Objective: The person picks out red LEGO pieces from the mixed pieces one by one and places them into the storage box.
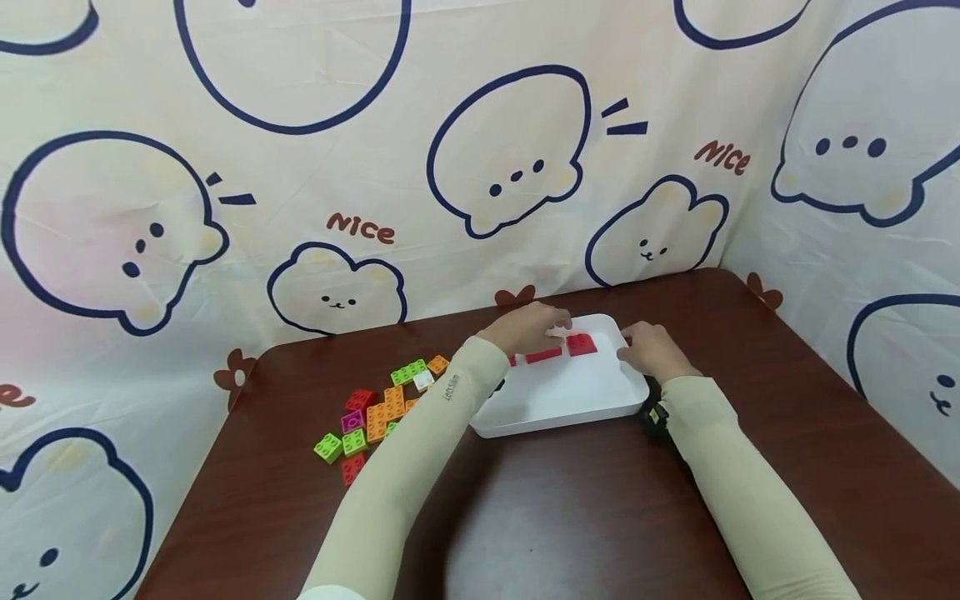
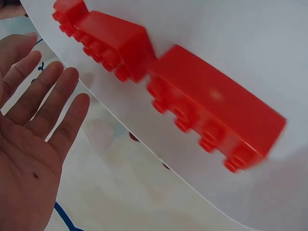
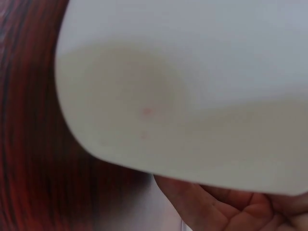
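A white tray [image 1: 555,392] stands on the table with red toy bricks in a row along its far side. My left hand [image 1: 528,327] hovers over the tray's far edge; in the left wrist view its fingers [image 2: 53,103] are extended and hold nothing. Near them lie a long red brick [image 2: 216,101], a second red brick [image 2: 113,38] and a smaller red piece [image 2: 70,12], all on their sides with studs towards the rim. My right hand [image 1: 654,350] grips the tray's right rim; its fingertips are hidden behind the wall in the right wrist view.
Loose bricks lie left of the tray: an orange brick [image 1: 377,422], a green brick [image 1: 328,448], a purple brick [image 1: 352,421], a white brick [image 1: 423,381] and several others, partly behind my left sleeve [image 1: 420,467]. A patterned cloth [image 1: 480,275] hangs behind the brown table [image 1: 540,517].
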{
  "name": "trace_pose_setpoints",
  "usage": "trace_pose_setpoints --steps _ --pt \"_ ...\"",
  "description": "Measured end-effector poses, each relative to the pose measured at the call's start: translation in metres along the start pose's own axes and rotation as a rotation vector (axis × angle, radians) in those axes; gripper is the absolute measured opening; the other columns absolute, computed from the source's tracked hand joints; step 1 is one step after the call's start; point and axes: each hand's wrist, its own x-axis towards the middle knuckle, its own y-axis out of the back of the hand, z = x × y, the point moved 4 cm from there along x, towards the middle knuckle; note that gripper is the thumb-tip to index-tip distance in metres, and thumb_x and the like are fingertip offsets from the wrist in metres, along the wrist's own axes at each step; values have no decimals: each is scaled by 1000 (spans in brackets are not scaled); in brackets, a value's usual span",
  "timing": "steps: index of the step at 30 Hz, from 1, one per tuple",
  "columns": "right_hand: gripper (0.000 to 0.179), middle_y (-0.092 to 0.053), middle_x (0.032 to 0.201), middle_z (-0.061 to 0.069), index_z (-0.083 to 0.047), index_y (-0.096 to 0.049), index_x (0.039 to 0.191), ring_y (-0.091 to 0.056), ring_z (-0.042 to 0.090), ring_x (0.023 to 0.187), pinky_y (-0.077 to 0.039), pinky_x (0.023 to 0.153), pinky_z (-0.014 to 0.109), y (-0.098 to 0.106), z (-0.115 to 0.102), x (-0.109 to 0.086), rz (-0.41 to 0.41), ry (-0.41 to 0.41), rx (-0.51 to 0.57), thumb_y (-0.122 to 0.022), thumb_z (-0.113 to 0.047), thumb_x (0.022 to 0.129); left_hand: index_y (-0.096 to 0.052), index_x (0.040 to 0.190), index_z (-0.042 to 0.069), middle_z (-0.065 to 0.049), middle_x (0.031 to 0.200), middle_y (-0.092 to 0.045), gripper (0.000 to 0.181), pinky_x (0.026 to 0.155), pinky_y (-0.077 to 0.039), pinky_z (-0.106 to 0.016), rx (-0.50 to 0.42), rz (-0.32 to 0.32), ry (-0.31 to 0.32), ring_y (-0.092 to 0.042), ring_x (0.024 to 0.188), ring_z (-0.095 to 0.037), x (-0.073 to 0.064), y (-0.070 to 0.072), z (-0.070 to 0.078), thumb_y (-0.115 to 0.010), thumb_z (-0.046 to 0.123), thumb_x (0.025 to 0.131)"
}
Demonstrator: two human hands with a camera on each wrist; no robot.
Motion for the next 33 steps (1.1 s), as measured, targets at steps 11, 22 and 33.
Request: trace_pose_setpoints --steps 11,22,33 --pt "47 -54 136 33 13 -54 137 -56 42 114 -49 99 58 -3 1 0 -9 -13 4 -62 -12 98 -65 135 18 0 126 -67 41 99 -52 -33 -36 15 46 -63 112 -15 -19 11 -25 -74 22 95" --pt "47 -53 137 34 13 -53 138 -56 42 115 -48 100 58 -2 2 2 -16 -16 -5 -60 -12 99 -63 139 16 -3 133 -65 47 95 -54 -28 -48 34 60 -64 113 -17 -44 26 -47 -75 22 94" --pt "49 -52 136 35 14 -51 138 -56 41 111 -49 98 58 -1 2 2 -13 -20 -16 -60 -13 98 -64 137 12 -5 131 -66 45 99 -53 -34 -43 70 90 -64 115 -21 -69 36 -66 -73 21 95"
